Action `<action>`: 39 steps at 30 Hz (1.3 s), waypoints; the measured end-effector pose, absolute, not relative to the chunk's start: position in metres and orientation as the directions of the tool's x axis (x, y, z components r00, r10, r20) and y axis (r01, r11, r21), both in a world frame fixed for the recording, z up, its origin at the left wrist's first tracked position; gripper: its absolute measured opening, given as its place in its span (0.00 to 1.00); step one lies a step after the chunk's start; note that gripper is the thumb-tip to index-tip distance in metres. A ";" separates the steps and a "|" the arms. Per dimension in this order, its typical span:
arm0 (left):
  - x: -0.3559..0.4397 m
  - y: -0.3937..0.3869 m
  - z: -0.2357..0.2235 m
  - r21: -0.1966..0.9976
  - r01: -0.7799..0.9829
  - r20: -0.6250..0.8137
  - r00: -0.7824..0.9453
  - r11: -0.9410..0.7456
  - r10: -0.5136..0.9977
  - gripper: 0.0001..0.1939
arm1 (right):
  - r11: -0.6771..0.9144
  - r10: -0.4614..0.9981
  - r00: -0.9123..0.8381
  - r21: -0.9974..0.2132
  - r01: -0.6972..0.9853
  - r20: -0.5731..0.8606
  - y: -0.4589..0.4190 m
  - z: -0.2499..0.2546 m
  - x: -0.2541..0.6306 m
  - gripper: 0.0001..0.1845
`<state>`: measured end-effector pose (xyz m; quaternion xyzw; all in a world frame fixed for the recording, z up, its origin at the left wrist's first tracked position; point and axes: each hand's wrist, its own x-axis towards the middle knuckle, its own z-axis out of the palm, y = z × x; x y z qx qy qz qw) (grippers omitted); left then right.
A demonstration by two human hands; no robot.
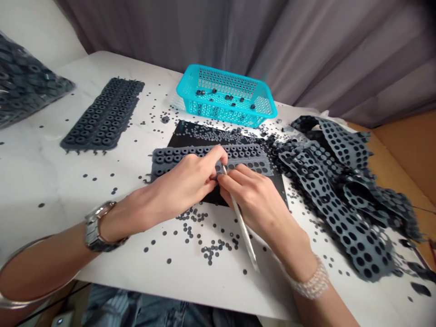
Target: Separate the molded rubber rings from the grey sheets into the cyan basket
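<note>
A rubber sheet with rows of ring-shaped parts point(166, 156) is pinched at its near edge by the left hand point(199, 175), on a black mat point(282, 188) at the middle of the tabletop point(126, 245). A thin white stick point(243, 229) is gripped in the fingers of the right hand point(254, 190), just beside the left. Small dark discs point(211, 252) are scattered around the mat.

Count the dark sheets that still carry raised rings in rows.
2. One lies on the left of the table; the other lies on the black mat, partly under the hands. More may be hidden in the pile at right.
</note>
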<state>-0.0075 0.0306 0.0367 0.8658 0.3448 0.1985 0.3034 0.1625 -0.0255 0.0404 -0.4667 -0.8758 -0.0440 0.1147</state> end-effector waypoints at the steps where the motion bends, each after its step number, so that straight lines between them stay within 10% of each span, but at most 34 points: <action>1: -0.008 0.031 0.037 0.667 0.471 0.140 0.682 -0.578 0.717 0.16 | 0.561 0.806 -0.537 -0.034 0.827 0.248 -0.026 0.041 0.163 0.13; 11: -0.010 0.036 0.038 0.729 0.453 0.119 0.654 -0.513 0.747 0.17 | 0.482 0.870 -0.411 -0.294 0.825 0.273 -0.027 0.043 0.173 0.09; 39: -0.007 0.036 0.037 0.788 0.406 0.111 0.645 -0.462 0.756 0.16 | 0.514 0.848 -0.481 -0.130 0.848 0.222 -0.027 0.044 0.168 0.09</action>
